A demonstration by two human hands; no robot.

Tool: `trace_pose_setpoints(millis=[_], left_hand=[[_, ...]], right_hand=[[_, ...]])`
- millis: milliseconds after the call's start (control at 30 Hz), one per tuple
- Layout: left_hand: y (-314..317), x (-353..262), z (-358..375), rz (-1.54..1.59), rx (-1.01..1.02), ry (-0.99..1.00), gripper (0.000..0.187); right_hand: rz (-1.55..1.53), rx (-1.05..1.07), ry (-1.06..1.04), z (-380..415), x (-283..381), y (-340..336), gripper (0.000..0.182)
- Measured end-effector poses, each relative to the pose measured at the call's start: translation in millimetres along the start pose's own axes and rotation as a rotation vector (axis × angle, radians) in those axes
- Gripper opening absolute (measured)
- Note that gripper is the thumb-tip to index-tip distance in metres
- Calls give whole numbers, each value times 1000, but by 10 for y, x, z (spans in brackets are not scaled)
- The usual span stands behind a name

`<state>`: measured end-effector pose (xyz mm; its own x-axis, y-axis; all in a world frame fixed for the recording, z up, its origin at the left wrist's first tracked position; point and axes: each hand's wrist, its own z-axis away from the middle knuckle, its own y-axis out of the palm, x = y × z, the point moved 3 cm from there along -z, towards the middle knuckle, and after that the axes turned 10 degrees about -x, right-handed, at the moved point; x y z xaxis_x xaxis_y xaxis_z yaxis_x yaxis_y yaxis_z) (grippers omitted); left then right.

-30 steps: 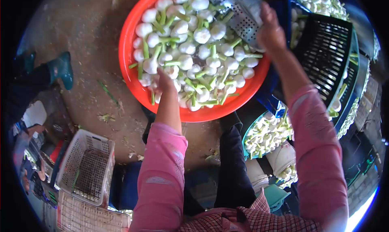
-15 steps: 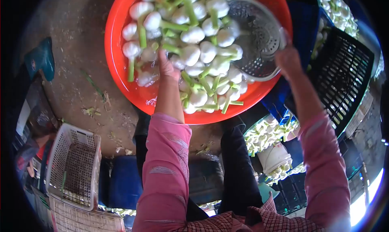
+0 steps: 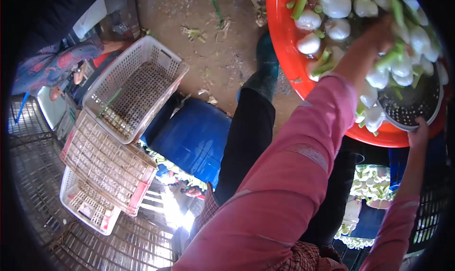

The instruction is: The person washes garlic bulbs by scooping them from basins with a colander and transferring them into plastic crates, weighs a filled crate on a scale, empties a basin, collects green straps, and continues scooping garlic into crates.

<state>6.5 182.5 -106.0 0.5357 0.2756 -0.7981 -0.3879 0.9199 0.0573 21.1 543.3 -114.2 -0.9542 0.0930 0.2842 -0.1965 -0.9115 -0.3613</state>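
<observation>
A red basin (image 3: pixel 284 43) at the upper right holds water and many white bulbs with green stems (image 3: pixel 337 4). My left hand (image 3: pixel 377 39) reaches over the basin among the bulbs; its fingers are blurred and partly hidden. My right hand (image 3: pixel 418 132) is closed on the rim of a metal colander (image 3: pixel 412 111), which sits low in the basin's right side. Several bulbs lie over the colander's upper part.
A pale plastic crate (image 3: pixel 137 88) stands at the left, with more crates (image 3: pixel 106 162) below it. A blue container (image 3: pixel 192 136) is near my leg. Another person's hand (image 3: pixel 56 93) shows at the far left. More bulbs (image 3: pixel 372 181) lie at the lower right.
The view has swung left, so the basin now appears at the upper right. My left hand has moved toward the colander, and bulbs now cover part of it.
</observation>
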Motion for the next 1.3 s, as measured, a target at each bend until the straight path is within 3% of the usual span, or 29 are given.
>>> trace_pose_setpoints(millis=[33, 67, 133, 167, 233, 267, 300, 367, 400, 500, 533, 567, 600, 633, 700, 733, 767, 833, 933, 1033, 1067, 1100, 1167, 1200, 1233, 1300], left_hand=[[61, 88, -65, -91, 64, 77, 70], [54, 56, 22, -119, 66, 68, 70], [129, -155, 260, -568, -19, 138, 76], [221, -108, 334, -582, 41, 150, 76], [410, 111, 534, -661, 159, 215, 85], [384, 159, 660, -707, 223, 388, 88], [384, 189, 725, -843, 324, 355, 84], [277, -91, 758, -630, 167, 635, 57], [149, -307, 749, -643, -11, 770, 47], [-317, -622, 598, -732, -257, 406, 40], [-320, -644, 528, -512, -111, 289, 43], [-301, -650, 422, -291, 33, 172, 46], [-269, -582, 319, 80, 147, -244, 52], [-97, -790, 367, 193, 264, -311, 60], [206, -1129, 361, 328, 465, -209, 68], [255, -1221, 370, 248, 549, -184, 73], [265, -1329, 472, 261, 528, -195, 76], [153, -1513, 690, 243, 471, -158, 78], [48, -2145, 1290, 150, 336, -82, 77], [57, -2800, 1854, 166, 229, -98, 82], [177, -3027, 2041, 217, 326, -52, 81], [328, -3201, 2246, 244, 240, -27, 80], [559, -3499, 2490, 492, 283, -45, 75], [708, -3525, 2597, 432, 274, -14, 73], [846, -3570, 2747, 369, 251, 24, 71], [1440, -3712, 3062, 363, 478, -10, 66]], right_hand=[[-11, 12, 22, -147, -120, 46, 40], [-63, 70, 37, -293, -210, 60, 41], [-171, 198, 99, -351, -335, 216, 38], [-253, 206, 202, -570, -474, 211, 32], [-151, 307, 88, -837, -728, 316, 22], [-114, 310, -25, -773, -795, 336, 24], [-161, 304, -158, -525, -861, 474, 25], [-338, 326, -359, -71, -888, 585, 29], [-434, 374, -404, 64, -889, 610, 32], [-706, 569, -262, 307, -1028, 559, 34], [-863, 728, -109, 409, -1076, 562, 33], [-978, 670, -32, 619, -1054, 526, 32], [-930, 645, -52, 815, -970, 495, 29], [-880, 610, -73, 1004, -922, 415, 27], [-353, 362, -345, 1252, -829, 243, 17], [108, 289, -805, 1530, -592, 196, 12], [513, 31, -1249, 1825, -372, 137, 9], [500, 17, -1338, 2307, -97, 53, 7], [412, 142, -1048, 2930, -86, -104, 11], [-74, 372, -334, 3493, 75, -321, 30], [-167, 396, -166, 3699, 217, -434, 37], [-219, 399, -101, 3913, 376, -578, 44], [-289, 354, -247, 4253, 687, -973, 44], [-306, 298, -322, 4331, 743, -1251, 43], [-26, 297, -639, 4420, 838, -1674, 34], [535, -18, -1313, 4641, 989, -2536, 18]])
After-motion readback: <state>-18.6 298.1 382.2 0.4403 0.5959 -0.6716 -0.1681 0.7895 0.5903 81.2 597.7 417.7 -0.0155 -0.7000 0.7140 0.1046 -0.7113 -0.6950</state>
